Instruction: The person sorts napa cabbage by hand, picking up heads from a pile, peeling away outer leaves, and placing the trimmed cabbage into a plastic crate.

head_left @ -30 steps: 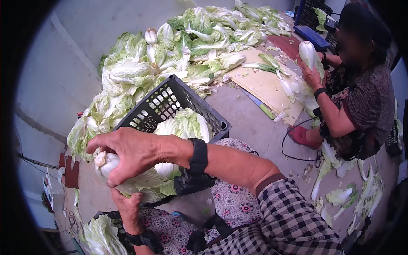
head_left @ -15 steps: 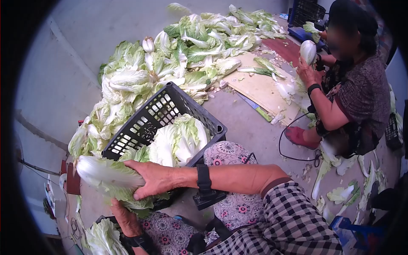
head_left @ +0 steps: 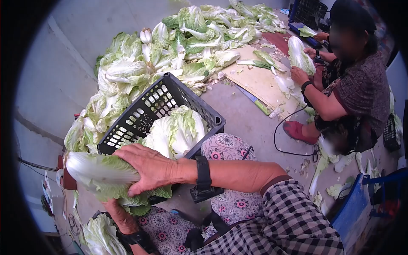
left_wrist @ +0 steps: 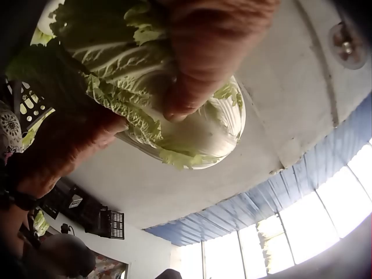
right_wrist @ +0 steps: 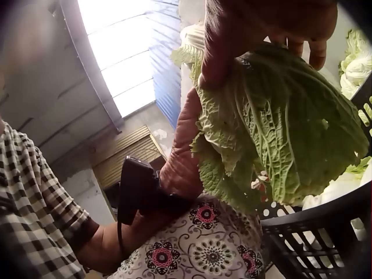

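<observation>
We find the long green-and-white leafy cabbage [head_left: 93, 170] held sideways beside the near-left end of the black perforated plastic crate [head_left: 148, 102], its white base pointing away from the crate. The right hand [head_left: 148, 168] grips its leafy part, thumb and fingers apart; the left hand [head_left: 120, 216] grips it from below, thumb pressed against it. We note pale cabbages [head_left: 180, 129] inside the crate, a heap of leafy cabbages [head_left: 127, 70] beyond it, and, to its right, a person in a dark patterned top [head_left: 361, 93] holding another cabbage [head_left: 299, 57].

Black crate [head_left: 191, 95]; black-white checked sleeve [head_left: 293, 212].
</observation>
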### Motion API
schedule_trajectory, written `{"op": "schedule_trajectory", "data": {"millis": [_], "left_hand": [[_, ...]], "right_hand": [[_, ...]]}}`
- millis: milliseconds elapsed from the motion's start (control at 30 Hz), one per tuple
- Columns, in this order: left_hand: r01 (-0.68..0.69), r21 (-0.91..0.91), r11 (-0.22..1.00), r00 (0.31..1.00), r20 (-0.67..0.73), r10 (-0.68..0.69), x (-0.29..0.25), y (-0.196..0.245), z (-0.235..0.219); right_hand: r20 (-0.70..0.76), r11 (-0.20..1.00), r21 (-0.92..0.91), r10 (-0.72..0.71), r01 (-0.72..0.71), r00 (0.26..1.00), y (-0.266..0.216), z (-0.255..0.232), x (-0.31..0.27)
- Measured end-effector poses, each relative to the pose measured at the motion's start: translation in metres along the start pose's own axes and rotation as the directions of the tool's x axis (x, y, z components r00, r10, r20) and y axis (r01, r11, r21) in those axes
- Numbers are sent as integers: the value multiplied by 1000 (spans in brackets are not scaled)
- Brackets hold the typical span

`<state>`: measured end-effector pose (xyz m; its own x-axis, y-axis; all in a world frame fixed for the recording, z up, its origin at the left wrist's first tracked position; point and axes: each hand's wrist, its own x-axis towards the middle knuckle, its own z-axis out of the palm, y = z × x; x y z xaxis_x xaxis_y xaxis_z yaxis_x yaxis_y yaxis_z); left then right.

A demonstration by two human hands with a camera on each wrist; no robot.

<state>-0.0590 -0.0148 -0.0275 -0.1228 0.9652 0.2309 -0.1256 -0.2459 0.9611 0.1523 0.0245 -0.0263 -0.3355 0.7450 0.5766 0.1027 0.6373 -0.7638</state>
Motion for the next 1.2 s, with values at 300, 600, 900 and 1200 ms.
{"op": "schedule_trajectory", "data": {"millis": [300,600,900,1200], "left_hand": [[122,32,992,992,-24,-121,-8,4,-1],[153,-56,987,988,19,-152,-7,-6,-11],[81,27,996,996,44,-82,-3,-5,-7],[70,39,997,997,-41,-68,-7,0,-1]], "right_hand": [[156,949,276,111,-152,981,-6,-3,-3],[188,895,389,157,-220,970,-11,-8,-2],[263,897,363,161,-252,951,-7,-10,-2],[219,890,383,174,-248,960,-7,-7,-4]]}}
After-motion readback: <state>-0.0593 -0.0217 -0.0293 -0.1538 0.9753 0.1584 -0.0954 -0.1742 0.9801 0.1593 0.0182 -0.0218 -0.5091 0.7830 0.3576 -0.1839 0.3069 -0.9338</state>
